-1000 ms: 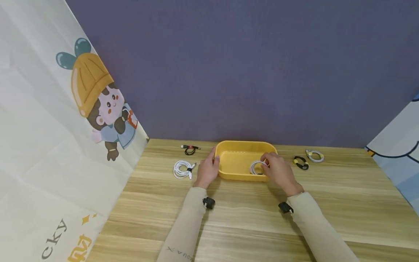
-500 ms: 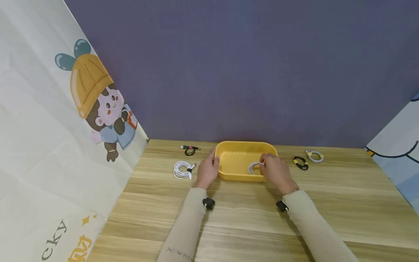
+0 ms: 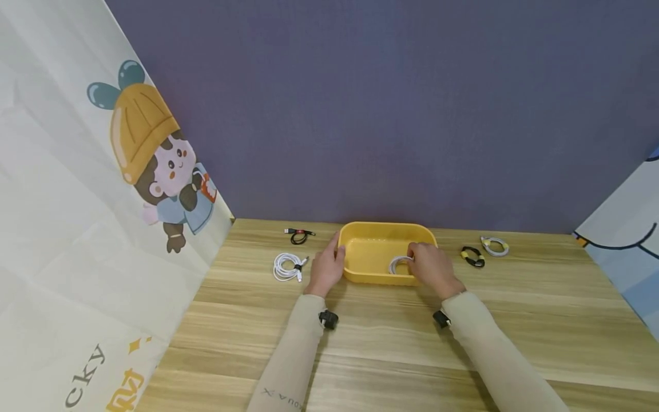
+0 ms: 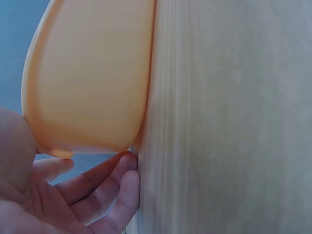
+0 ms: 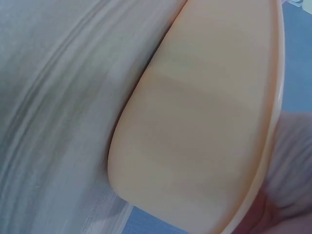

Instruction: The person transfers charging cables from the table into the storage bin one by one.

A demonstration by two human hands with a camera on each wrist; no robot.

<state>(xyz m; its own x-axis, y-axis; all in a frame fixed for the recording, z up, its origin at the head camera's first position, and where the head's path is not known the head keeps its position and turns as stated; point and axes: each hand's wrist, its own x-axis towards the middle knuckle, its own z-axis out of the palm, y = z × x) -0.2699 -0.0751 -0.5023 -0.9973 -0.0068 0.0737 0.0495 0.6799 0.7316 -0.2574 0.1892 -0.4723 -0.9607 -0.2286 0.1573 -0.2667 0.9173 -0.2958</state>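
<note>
A shallow yellow plastic box [image 3: 370, 279] stands on the table against the dark backdrop. My left hand [image 3: 325, 270] grips its left end, thumb over the rim; in the left wrist view the fingers [image 4: 100, 192] bend along the outside of the end wall. Inside the box, near its front right corner, a coiled grey cable [image 3: 395, 264] shows partly. My right hand [image 3: 435, 269] reaches over the right rim and holds this cable, its fingertips largely hidden. From the right wrist, the box's outer wall [image 5: 195, 117] hides the fingers.
On the wooden table [image 3: 381, 355], a small black cable [image 3: 298, 237] and a coiled white cable [image 3: 286, 267] lie left of the box. To the right are a black cable with yellow ties [image 3: 472, 257] and a light grey coil [image 3: 496, 246]. The backdrop [image 3: 386, 114] rises behind.
My right hand has shifted slightly left and deeper into the box with the grey cable. The left hand and the box have stayed in place.
</note>
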